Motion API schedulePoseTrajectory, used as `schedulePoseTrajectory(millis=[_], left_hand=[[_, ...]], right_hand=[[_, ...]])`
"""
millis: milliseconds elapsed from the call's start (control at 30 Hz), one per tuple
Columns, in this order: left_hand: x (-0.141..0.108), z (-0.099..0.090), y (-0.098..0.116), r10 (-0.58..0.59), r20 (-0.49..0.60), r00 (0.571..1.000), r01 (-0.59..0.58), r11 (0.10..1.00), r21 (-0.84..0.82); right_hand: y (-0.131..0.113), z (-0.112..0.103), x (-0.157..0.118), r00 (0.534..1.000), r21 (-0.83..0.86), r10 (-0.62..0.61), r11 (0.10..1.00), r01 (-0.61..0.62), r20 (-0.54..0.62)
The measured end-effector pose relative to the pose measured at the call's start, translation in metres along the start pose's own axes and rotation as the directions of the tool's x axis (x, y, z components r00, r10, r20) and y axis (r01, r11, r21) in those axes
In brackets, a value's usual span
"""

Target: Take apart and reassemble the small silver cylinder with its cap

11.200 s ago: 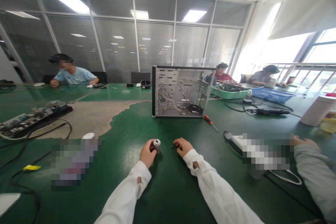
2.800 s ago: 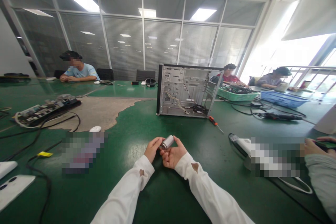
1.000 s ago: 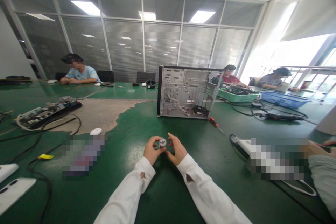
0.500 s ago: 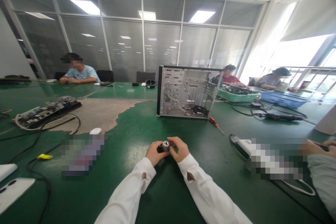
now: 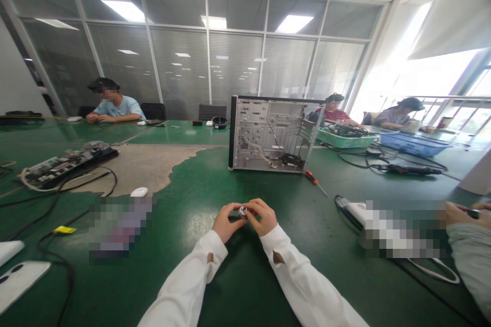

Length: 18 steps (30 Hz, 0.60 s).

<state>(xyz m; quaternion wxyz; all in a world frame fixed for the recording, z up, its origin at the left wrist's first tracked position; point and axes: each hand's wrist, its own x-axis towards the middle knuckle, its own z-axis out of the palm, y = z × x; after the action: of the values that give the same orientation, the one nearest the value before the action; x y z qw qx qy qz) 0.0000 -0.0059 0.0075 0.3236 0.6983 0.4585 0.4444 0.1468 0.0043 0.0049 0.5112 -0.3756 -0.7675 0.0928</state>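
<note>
Just above the table, in front of me, my left hand point(image 5: 227, 221) pinches a small metal cylinder point(image 5: 242, 211) between thumb and fingers. Its round, whitish end with dark marks faces me; its sides are mostly behind my fingers. From the other side, my right hand point(image 5: 263, 216) is closed on the same cylinder, with the fingertips at its upper edge. Beyond my hands stands an open computer case point(image 5: 276, 135), with cables and a dark fan-like part inside. A screwdriver point(image 5: 316, 183) with an orange and black handle lies by its lower right corner.
A bare circuit assembly point(image 5: 69, 164) and loose black cables lie left on the green table point(image 5: 184, 276). A white mouse-like object point(image 5: 139, 192) and a blurred-out flat item are nearer. Right are a green basket point(image 5: 347, 140), a blue basket point(image 5: 416, 147) and another person's hands point(image 5: 460, 213). Others sit opposite.
The small cylinder has turned in my fingers: its whitish marked end now faces me. My right fingertips have shifted slightly over it; the computer case and screwdriver stay put.
</note>
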Motion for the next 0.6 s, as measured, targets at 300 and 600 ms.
schedulePoseTrajectory(millis=[300, 600], left_hand=[[0.000, 0.000, 0.002, -0.010, -0.013, 1.000, 0.010, 1.000, -0.007], [0.001, 0.000, 0.000, -0.009, 0.012, 1.000, 0.009, 1.000, -0.015]], right_hand=[[-0.001, 0.002, 0.000, 1.000, -0.014, 0.010, 1.000, -0.010, 0.025], [0.012, -0.009, 0.006, 0.986, 0.040, 0.146, 0.989, -0.143, -0.078]])
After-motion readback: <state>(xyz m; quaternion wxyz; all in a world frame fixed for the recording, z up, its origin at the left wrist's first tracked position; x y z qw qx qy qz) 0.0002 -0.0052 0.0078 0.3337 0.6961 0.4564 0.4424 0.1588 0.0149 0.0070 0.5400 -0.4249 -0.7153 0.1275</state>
